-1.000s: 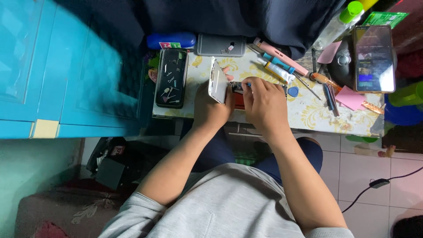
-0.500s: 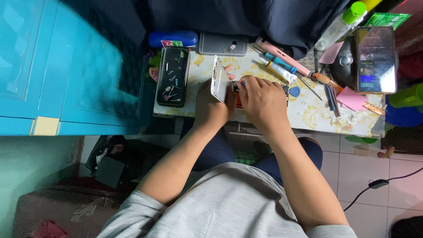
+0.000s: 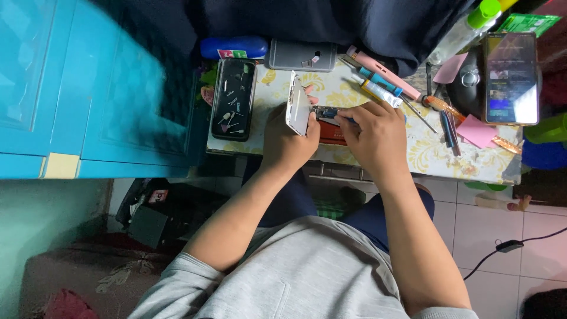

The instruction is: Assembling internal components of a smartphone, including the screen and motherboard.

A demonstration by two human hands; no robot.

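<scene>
Left hand point(image 3: 287, 139) clamps the opened phone point(image 3: 297, 111) upright at the table's point(image 3: 378, 159) near edge, right fingers point(image 3: 348, 121) pinched inside it — a slip could likely tear a connector.

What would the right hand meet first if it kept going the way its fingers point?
Most likely the opened phone's lifted white panel, held by the left hand. The right hand points left along the phone body; depth is unclear.

tray point(image 3: 234, 100) left of phone point(image 3: 297, 109), on table point(image 3: 437, 159)
</scene>
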